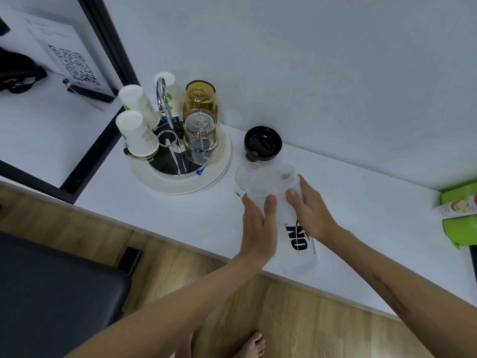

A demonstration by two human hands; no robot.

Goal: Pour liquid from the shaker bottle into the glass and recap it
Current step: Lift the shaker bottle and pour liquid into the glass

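Translucent plastic fills our hands: the shaker bottle stands uncapped on the white counter, just right of the round cup tray, our landmark. We have the left hand wrapped round its near side, thumb up by the rim, and the right hand curled on its far side, so both are clamped on the bottle. Its black lid lies off, just behind the bottle and right of the tray.

We judge the pour is either pending or done; how much liquid is inside we cannot tell, the wall being too cloudy. The clear glass sits upside down on the tray's right side, the amber glass behind it, paper cups on the tray's left. To pour well, we should right the glass first, steady the bottle low, and tip slowly over the lip.

Writing: bold black "ON" on the bottle, smaller print beside it unreadable. A QR-code card stands far left of the tray.
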